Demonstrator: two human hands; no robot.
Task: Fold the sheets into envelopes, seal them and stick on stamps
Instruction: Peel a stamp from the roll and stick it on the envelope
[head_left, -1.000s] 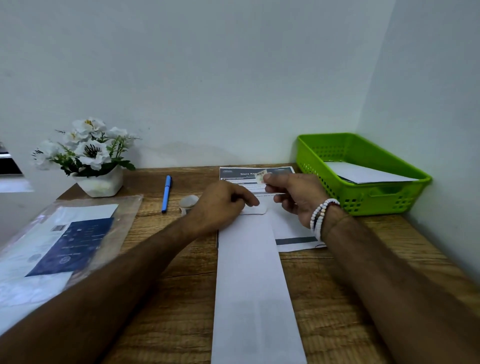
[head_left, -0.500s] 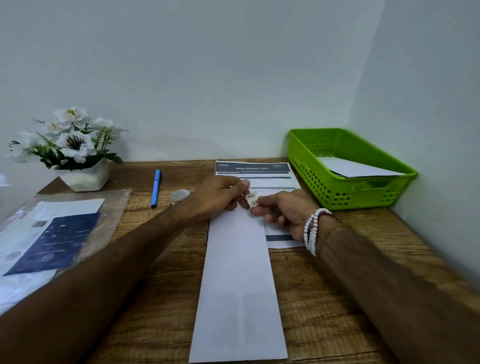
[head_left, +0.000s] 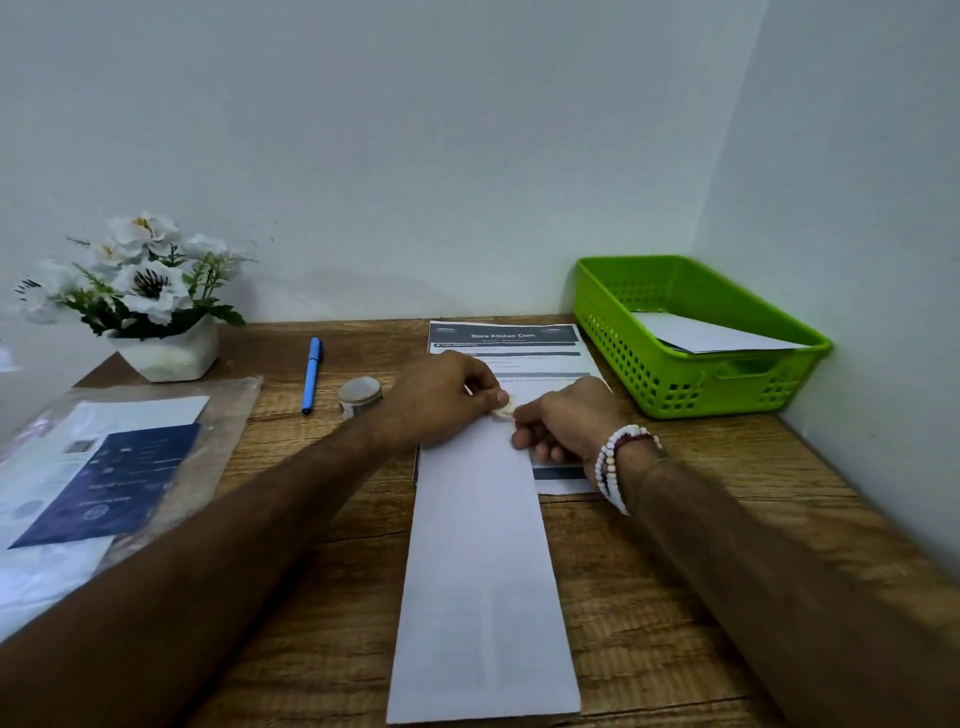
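Note:
A long white folded sheet (head_left: 480, 561) lies lengthwise on the wooden table, its far end over a printed page (head_left: 524, 338). At that far end sits a small pale stamp (head_left: 505, 409). My left hand (head_left: 441, 400) has its fingers curled, thumb and forefinger pinching the stamp's left edge. My right hand (head_left: 566, 421), with bead bracelets at the wrist, pinches the stamp's right edge from the other side. Both hands rest low on the sheet's far end.
A green plastic basket (head_left: 649, 364) with white paper in it stands at the back right against the wall. A blue pen (head_left: 311, 374) and a small tape roll (head_left: 360, 396) lie left of the hands. A flower pot (head_left: 166, 353) and a plastic sleeve of papers (head_left: 93, 467) occupy the left.
My right hand brought the stamp down from above the printed page to the sheet's far end. My left hand's fingers closed in on it from the left.

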